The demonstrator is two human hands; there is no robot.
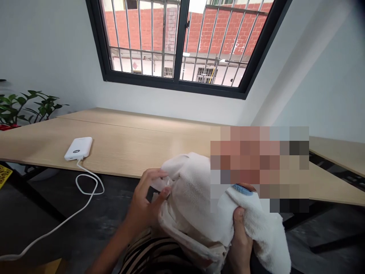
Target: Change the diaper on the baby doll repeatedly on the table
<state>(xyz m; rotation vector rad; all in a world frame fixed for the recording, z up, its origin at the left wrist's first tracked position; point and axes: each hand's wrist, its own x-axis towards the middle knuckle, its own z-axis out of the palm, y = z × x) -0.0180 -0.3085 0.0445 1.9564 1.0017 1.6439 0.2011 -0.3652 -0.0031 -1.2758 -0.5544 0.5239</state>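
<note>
A white, fleecy soft article (196,190) is bunched over my lap at the table's front edge; I cannot make out its exact kind. My left hand (145,198) pinches its left edge between thumb and fingers. Thinner off-white fabric shows along its lower side. On the right, my right hand (242,238) grips a fold, the thumb lying on top and the fingers hidden beneath. A small blue patch (243,189) shows just above that thumb. Pixelated blocks hide the article's upper right part.
A light wooden table (128,137) stretches ahead. On its left lies a white power bank (79,148), its white cable (85,203) looping over the edge. Further left is a leafy plant (37,106). A barred window (176,42) is set in the wall behind.
</note>
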